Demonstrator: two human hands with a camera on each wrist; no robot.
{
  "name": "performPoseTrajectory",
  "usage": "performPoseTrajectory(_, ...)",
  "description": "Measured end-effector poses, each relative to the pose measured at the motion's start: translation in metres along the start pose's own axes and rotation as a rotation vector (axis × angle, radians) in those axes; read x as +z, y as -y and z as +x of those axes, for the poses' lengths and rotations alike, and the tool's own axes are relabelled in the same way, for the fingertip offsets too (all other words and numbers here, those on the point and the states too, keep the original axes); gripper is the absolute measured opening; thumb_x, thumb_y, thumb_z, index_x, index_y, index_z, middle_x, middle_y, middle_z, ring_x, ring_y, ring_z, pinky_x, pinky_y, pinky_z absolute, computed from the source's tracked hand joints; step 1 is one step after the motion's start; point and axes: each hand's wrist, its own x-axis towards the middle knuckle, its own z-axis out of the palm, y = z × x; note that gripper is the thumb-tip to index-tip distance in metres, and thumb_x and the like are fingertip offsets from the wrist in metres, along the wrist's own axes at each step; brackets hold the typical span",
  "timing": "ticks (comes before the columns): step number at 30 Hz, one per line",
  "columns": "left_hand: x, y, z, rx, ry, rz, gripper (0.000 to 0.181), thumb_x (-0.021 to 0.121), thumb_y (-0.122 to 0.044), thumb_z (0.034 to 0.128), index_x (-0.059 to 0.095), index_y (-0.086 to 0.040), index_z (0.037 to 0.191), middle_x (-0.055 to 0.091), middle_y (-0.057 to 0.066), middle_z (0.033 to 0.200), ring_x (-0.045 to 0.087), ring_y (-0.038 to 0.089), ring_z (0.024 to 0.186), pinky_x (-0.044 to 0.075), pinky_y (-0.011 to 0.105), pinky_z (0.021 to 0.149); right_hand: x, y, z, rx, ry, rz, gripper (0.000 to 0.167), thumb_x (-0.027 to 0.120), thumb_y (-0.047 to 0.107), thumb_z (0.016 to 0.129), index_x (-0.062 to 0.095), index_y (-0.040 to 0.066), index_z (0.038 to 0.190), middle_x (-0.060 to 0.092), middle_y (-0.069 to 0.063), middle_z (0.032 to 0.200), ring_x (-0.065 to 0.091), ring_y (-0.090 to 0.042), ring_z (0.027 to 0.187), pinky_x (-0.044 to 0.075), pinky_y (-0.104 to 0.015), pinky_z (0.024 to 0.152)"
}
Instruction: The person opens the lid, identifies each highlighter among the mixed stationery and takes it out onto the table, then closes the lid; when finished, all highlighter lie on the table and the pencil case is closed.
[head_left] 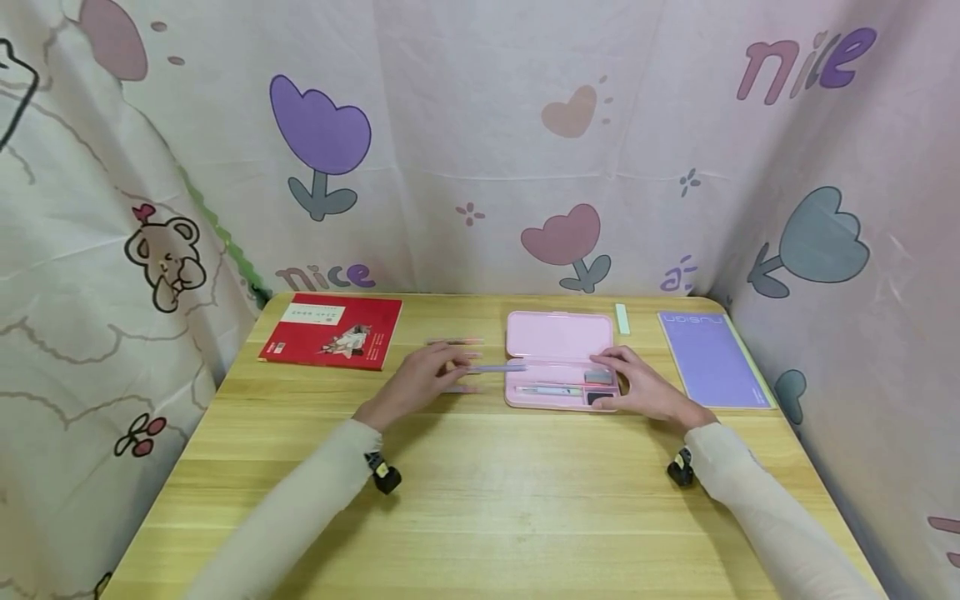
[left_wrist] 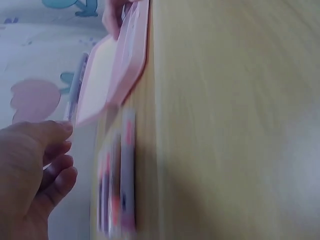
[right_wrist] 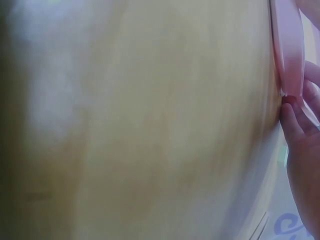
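My left hand (head_left: 420, 379) pinches a light purple pen (head_left: 498, 368) between thumb and fingers. Its far end reaches over the left edge of an open pink pencil case (head_left: 560, 336). Inside the case lie a pale pen (head_left: 551, 390), a grey block (head_left: 597, 377) and a small dark block (head_left: 598, 398). My right hand (head_left: 645, 390) grips the right end of the case, thumb near the front corner and fingers near the hinge. Several more pens (left_wrist: 128, 172) lie side by side on the table below my left hand, partly hidden by it in the head view.
A red book (head_left: 360, 321) lies at the back left of the wooden table (head_left: 517, 508). To the right is a purple notebook (head_left: 712, 358). A pale green strip (head_left: 622, 319) lies behind the case. Printed curtains (head_left: 450, 125) hang around the table.
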Motion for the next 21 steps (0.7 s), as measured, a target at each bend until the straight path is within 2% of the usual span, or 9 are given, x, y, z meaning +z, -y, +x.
performPoseTrajectory(4,-0.015,0.015,-0.025,-0.026,-0.012,0.016,0.017,0.079,-0.019,0.102,0.081,-0.017,0.119,0.072,-0.003,0.106,0.06,0.012,0.086,0.054,0.027,0.076,-0.001,0.001,0.0,0.004,0.004,-0.003,0.093,0.092,0.051,0.086,0.051,0.017,0.163,0.039,-0.013,0.164,0.04,-0.042,0.153,0.029,-0.072,0.127)
performPoseTrajectory(10,-0.024,0.032,-0.057,-0.048,0.001,-0.012,0.019,0.079,-0.018,0.1017,0.081,-0.017,0.12,0.071,-0.005,0.105,0.058,0.008,0.084,0.053,0.024,0.074,0.0,0.001,-0.001,0.003,0.004,-0.01,0.094,0.091,0.054,0.086,0.051,0.017,0.163,0.039,-0.013,0.164,0.041,-0.042,0.153,0.03,-0.071,0.127)
performPoseTrajectory(15,-0.022,0.039,-0.071,-0.05,0.017,-0.027,0.018,0.08,-0.018,0.1006,0.081,-0.018,0.118,0.066,-0.01,0.097,0.054,0.007,0.081,0.049,0.023,0.071,0.0,0.002,-0.001,0.002,0.004,-0.012,0.095,0.091,0.054,0.086,0.051,0.017,0.164,0.039,-0.014,0.164,0.04,-0.043,0.153,0.029,-0.072,0.127)
performPoseTrajectory(21,-0.015,0.045,-0.079,-0.09,0.048,-0.011,0.017,0.079,-0.022,0.1021,0.08,-0.024,0.119,0.07,-0.012,0.107,0.058,0.007,0.089,0.053,0.024,0.078,-0.001,0.003,-0.001,0.0,0.001,-0.017,0.095,0.09,0.054,0.086,0.051,0.017,0.164,0.04,-0.014,0.163,0.04,-0.043,0.153,0.029,-0.072,0.127)
